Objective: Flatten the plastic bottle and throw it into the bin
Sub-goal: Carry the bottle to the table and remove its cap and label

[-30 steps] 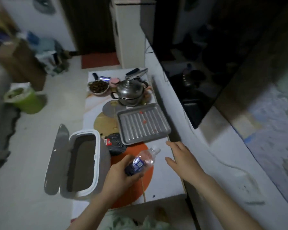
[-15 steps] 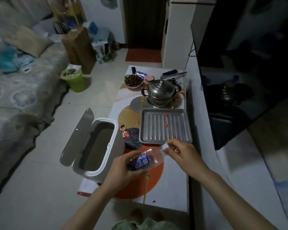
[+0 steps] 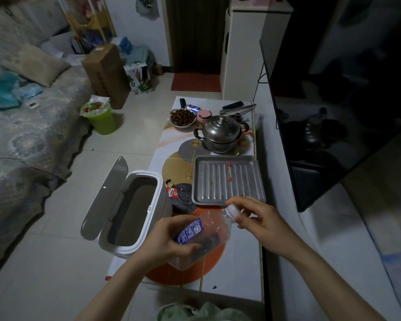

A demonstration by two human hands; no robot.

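Your left hand (image 3: 169,242) is wrapped around the lower body of the plastic bottle (image 3: 203,237), fingers closed over its blue label, and holds it tilted in the air with the neck pointing up and to the right. Your right hand (image 3: 262,220) is pinched on the bottle's white cap (image 3: 231,212): thumb and fingertips close around it, the other fingers loosely curled. The bottle still looks round and full-bodied, not yet flattened.

Take the bin (image 3: 134,212) as your landmark. It sits at the left edge of the low table (image 3: 239,269), lid (image 3: 107,198) swung open to its left, inside dark and apparently bare. The bottle hangs just to the right of the bin, above an orange round mat (image 3: 188,272) that lies on the table right of the bin. Beyond the bottle, further right and behind the bin, lies 1 ribbed metal tray (image 3: 227,181) with a few small red bits on it. Behind that tray stands a lidded steel pot (image 3: 220,133), and left of the pot a bowl of dark food (image 3: 182,117). Far behind the bin on the floor, beside the sofa (image 3: 21,126), stands a green bucket (image 3: 100,118) with rubbish in it.
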